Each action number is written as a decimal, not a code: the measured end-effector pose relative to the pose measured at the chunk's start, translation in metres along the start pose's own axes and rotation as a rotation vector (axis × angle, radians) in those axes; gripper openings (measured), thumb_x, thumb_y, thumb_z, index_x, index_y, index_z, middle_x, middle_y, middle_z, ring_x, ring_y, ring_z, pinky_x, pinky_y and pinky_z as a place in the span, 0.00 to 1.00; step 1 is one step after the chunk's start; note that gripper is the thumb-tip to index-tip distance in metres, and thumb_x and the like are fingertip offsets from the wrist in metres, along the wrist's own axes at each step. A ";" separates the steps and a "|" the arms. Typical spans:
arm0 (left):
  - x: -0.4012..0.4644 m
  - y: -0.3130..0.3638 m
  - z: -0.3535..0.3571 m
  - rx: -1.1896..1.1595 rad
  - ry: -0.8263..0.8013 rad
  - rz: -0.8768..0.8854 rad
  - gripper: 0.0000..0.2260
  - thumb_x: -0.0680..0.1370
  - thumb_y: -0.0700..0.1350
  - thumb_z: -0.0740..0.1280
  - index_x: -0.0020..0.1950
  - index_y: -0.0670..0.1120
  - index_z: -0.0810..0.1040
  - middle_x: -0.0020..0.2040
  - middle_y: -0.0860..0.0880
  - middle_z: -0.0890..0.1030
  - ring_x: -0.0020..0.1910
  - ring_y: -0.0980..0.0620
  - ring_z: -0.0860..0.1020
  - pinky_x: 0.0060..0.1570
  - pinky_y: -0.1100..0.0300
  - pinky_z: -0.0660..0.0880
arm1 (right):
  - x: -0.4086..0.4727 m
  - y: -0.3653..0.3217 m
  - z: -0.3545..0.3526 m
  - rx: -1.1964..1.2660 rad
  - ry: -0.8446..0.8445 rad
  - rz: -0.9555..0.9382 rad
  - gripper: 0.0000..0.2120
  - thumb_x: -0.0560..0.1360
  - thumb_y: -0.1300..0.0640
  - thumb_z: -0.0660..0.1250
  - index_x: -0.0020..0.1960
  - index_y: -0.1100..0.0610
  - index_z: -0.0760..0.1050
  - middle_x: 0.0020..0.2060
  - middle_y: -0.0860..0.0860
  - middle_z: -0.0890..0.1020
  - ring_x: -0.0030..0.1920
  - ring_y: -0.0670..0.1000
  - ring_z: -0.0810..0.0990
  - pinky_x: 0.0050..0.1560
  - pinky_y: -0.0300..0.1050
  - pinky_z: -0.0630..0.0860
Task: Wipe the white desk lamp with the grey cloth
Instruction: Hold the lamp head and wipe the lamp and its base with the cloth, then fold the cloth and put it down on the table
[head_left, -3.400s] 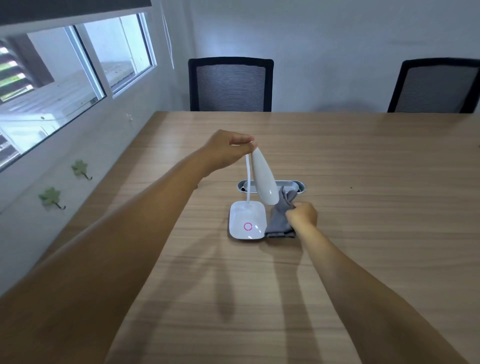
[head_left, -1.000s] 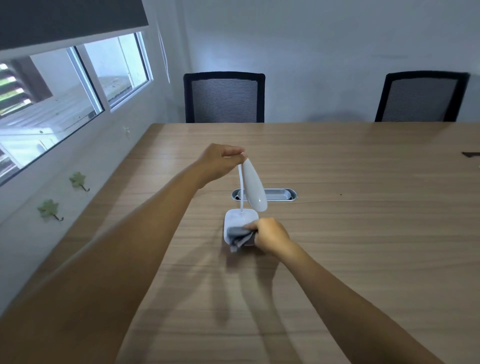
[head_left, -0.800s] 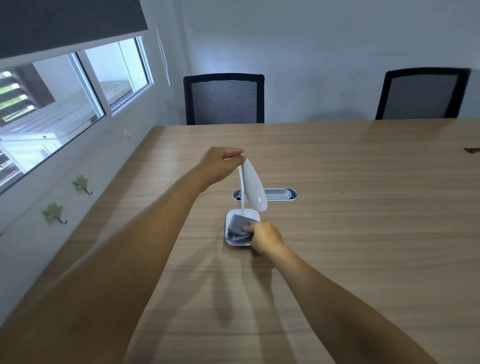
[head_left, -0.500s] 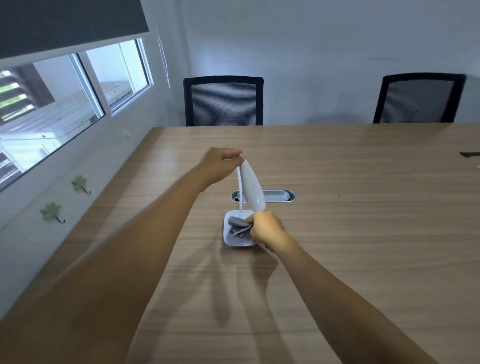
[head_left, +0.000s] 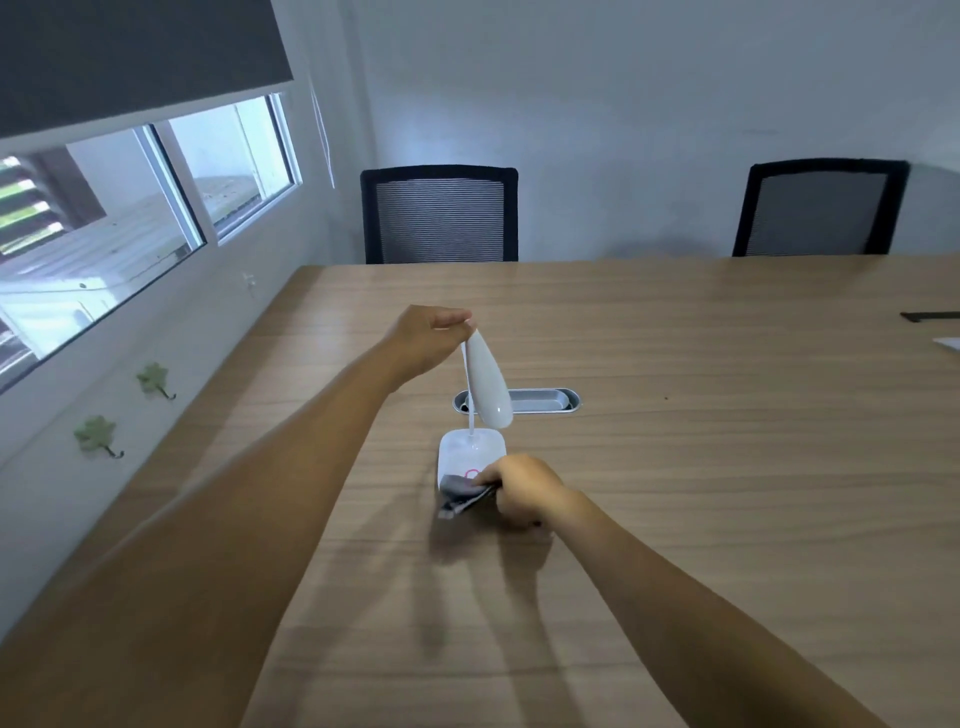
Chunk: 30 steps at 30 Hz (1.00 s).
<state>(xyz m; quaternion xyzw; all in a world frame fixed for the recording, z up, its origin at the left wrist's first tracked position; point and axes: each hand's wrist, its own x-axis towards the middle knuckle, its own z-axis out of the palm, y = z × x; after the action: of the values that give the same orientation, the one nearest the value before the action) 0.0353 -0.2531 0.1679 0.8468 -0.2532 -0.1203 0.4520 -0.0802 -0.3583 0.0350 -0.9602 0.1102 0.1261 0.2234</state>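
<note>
Two bare hands work on one lamp. The left hand (head_left: 427, 338) pinches the top of the white desk lamp (head_left: 485, 382), whose head hangs down. Below it, the right hand (head_left: 522, 486) grips the bunched grey cloth (head_left: 460, 493) against the near edge of the lamp base (head_left: 467, 452), over a pink ring mark. No writing is readable. Beyond both hands, a cable slot (head_left: 540, 401) sits in the wooden table (head_left: 727, 441).
</note>
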 end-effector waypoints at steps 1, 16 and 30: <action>-0.001 0.000 0.000 0.040 0.010 0.004 0.18 0.79 0.49 0.63 0.68 0.47 0.76 0.69 0.50 0.75 0.69 0.51 0.72 0.65 0.62 0.68 | -0.003 0.002 -0.004 0.007 0.016 -0.009 0.26 0.71 0.68 0.58 0.64 0.48 0.77 0.61 0.53 0.81 0.60 0.58 0.78 0.51 0.42 0.76; -0.088 -0.075 0.011 0.481 -0.487 -0.215 0.47 0.65 0.55 0.78 0.78 0.53 0.56 0.77 0.53 0.62 0.76 0.54 0.62 0.71 0.61 0.60 | -0.032 0.007 -0.022 0.328 0.094 -0.098 0.13 0.69 0.64 0.65 0.48 0.57 0.86 0.44 0.53 0.88 0.41 0.46 0.79 0.42 0.38 0.73; -0.107 -0.134 -0.023 0.554 -0.210 -0.132 0.08 0.73 0.44 0.68 0.45 0.39 0.82 0.39 0.47 0.77 0.41 0.49 0.74 0.43 0.58 0.72 | -0.020 -0.032 -0.003 0.214 -0.094 -0.078 0.14 0.71 0.60 0.69 0.57 0.56 0.81 0.44 0.49 0.80 0.47 0.49 0.77 0.45 0.39 0.71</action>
<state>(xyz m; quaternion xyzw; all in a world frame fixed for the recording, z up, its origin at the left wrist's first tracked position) -0.0022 -0.1176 0.0675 0.9354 -0.2661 -0.1626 0.1665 -0.0898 -0.3288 0.0559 -0.9276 0.0748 0.1496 0.3341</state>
